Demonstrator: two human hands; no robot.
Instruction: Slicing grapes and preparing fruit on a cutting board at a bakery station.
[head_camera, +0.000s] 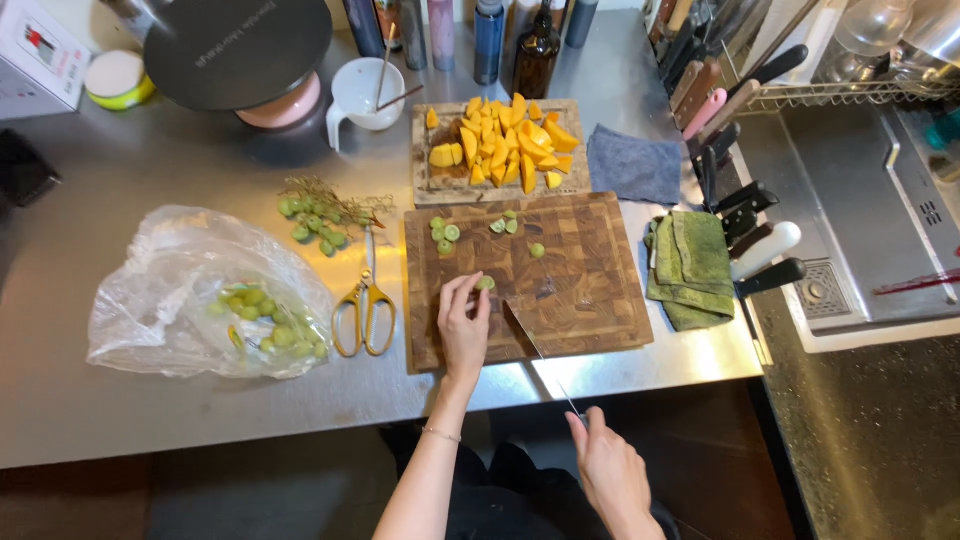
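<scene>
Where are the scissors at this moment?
In the head view, the yellow-handled scissors lie on the steel counter, between the plastic bag of grapes and the left edge of the wooden cutting board.

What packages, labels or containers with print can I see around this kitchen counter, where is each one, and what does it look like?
Plastic bag: left on the steel counter, clear, crumpled, green grapes inside.
Box: far left corner, white cardboard with a small red and dark picture.
Round lid: back left, dark disc with pale lettering along its rim.
Bottles: back centre row, tall, dark and blue, labels too small to make out.
No screens or signs.
</scene>
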